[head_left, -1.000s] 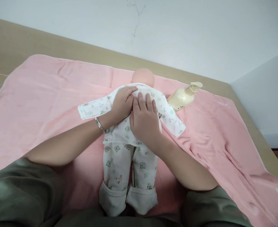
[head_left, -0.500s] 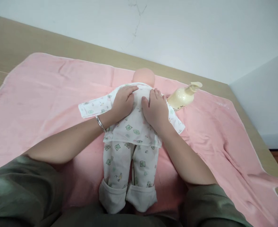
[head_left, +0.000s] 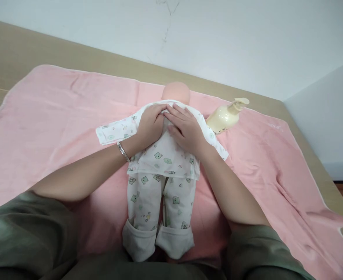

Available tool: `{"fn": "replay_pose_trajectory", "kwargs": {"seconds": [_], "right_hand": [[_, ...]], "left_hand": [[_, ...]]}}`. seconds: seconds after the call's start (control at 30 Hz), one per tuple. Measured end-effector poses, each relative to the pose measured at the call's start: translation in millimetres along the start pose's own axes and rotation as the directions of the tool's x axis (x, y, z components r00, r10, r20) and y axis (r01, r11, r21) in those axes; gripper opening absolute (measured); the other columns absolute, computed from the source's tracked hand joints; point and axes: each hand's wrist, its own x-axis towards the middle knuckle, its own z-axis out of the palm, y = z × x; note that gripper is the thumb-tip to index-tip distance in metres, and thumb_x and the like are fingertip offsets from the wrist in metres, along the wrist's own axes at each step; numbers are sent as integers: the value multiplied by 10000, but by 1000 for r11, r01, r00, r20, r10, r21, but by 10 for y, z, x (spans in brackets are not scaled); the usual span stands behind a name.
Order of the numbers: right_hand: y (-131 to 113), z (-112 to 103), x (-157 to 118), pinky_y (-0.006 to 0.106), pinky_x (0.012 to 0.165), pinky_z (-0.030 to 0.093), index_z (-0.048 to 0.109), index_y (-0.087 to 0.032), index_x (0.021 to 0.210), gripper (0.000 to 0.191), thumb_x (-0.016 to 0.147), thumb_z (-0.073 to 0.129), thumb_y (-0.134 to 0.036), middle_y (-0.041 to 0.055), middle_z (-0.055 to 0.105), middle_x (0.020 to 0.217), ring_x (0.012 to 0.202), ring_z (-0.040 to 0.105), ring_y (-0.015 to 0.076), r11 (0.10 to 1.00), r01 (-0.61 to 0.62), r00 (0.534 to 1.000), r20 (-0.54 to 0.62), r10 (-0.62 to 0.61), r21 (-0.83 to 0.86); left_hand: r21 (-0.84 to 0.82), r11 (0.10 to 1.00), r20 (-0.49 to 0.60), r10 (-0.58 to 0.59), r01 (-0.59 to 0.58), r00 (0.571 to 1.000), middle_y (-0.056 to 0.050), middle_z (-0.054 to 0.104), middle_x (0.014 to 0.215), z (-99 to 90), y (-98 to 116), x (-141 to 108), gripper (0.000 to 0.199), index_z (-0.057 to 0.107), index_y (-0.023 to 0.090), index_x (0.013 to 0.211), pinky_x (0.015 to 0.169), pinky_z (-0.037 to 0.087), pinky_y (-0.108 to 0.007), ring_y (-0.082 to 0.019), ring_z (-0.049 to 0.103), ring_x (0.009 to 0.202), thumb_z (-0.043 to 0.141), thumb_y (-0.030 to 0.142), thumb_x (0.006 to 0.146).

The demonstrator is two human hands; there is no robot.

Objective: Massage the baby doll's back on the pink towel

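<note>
A baby doll (head_left: 175,92) lies stretched out with its bald head at the far end, dressed in a white printed top (head_left: 165,162) and matching trousers (head_left: 148,200) with turned-up cuffs. No face shows on the doll. On the upper left of the top rests my left hand (head_left: 151,123), laid flat with a silver bangle at the wrist. My right hand (head_left: 187,130) lies on the upper middle of the top, fingers stretched toward the left, their tips meeting my left hand's fingers. Neither hand grips anything.
Beneath the doll a pink blanket (head_left: 72,109) with a pale edge covers much of the wooden table (head_left: 80,50). A cream pump bottle (head_left: 225,116) leans close to the doll's right-side sleeve. White walls (head_left: 232,42) rise behind and at the right.
My right hand has slid left across the doll's top, its fingers turning from pointing away to pointing left, until they reach my left hand. My left hand has hardly moved.
</note>
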Motion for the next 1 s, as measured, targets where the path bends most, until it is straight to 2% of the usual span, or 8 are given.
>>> {"fn": "replay_pose_trajectory", "kwargs": {"seconds": [0.17, 0.27, 0.33, 0.47, 0.6, 0.7, 0.83, 1.0], "right_hand": [[29, -39, 62, 547, 1373, 240, 439, -87, 1620, 614, 1049, 375, -305, 120, 355, 1742, 1650, 309, 289, 980, -195, 980, -36, 194, -24], [-224, -39, -20, 593, 1342, 294, 374, 47, 1618, 660, 1072, 354, -323, 253, 354, 1713, 1627, 337, 376, 936, -340, 940, -48, 337, -92], [-434, -8, -114, 610, 1312, 348, 361, 95, 1605, 672, 1079, 358, -322, 308, 349, 1693, 1610, 355, 420, 932, -331, 944, -54, 326, -147], [-626, 83, -210, 585, 1370, 259, 405, 66, 1599, 632, 1045, 399, -237, 269, 351, 1706, 1646, 284, 391, 974, -112, 994, -37, 107, -199], [-352, 49, -88, 528, 1405, 193, 508, -76, 1577, 583, 1028, 416, -249, 110, 401, 1718, 1658, 293, 267, 997, -2, 1000, 22, 4, -75], [-102, -15, 7, 547, 1394, 193, 583, -209, 1532, 531, 1037, 393, -243, -8, 438, 1703, 1665, 274, 239, 999, -20, 1000, 12, 19, 25], [-21, -7, 26, 565, 1376, 210, 487, -183, 1604, 589, 1025, 451, -285, 35, 380, 1735, 1660, 285, 281, 991, -128, 991, -36, 129, 37], [-86, 37, -8, 572, 1371, 213, 474, -199, 1611, 600, 1019, 448, -293, 37, 376, 1738, 1657, 290, 279, 987, -156, 986, -63, 157, 30]], "left_hand": [[21, 1000, -16, -7, 7, 1000, -83, 771, 1309, 28, -40, 6, 500, 753, 119, 1236, 1179, 529, -398, -240, 686, 1259, 391, 178, 897], [40, 999, -21, -31, 32, 999, -81, 764, 1323, 38, -47, 5, 486, 751, 131, 1236, 1202, 517, -399, -237, 677, 1279, 403, 170, 900], [35, 998, -20, -42, 43, 999, -74, 764, 1321, 39, -47, 3, 470, 753, 143, 1224, 1208, 516, -396, -234, 676, 1282, 414, 158, 899], [-14, 997, -12, -82, 82, 997, -52, 768, 1311, 25, -37, -1, 469, 754, 163, 1212, 1201, 524, -376, -219, 681, 1279, 412, 121, 893], [-36, 992, -35, -120, 118, 992, -49, 790, 1249, 11, -7, 7, 474, 767, 171, 1150, 1145, 559, -369, -220, 708, 1211, 391, 83, 875], [-36, 993, -39, -111, 109, 993, -65, 787, 1255, 10, 9, 7, 475, 768, 158, 1169, 1127, 562, -363, -225, 708, 1203, 395, 88, 884], [-58, 997, -26, -57, 56, 998, -78, 775, 1294, 10, 17, 1, 505, 763, 117, 1227, 1159, 535, -361, -221, 694, 1241, 405, 93, 871], [-31, 996, 3, -79, 79, 997, -84, 765, 1316, -4, 70, 13, 515, 754, 117, 1241, 1170, 533, -393, -234, 683, 1256, 400, 92, 868]]}}
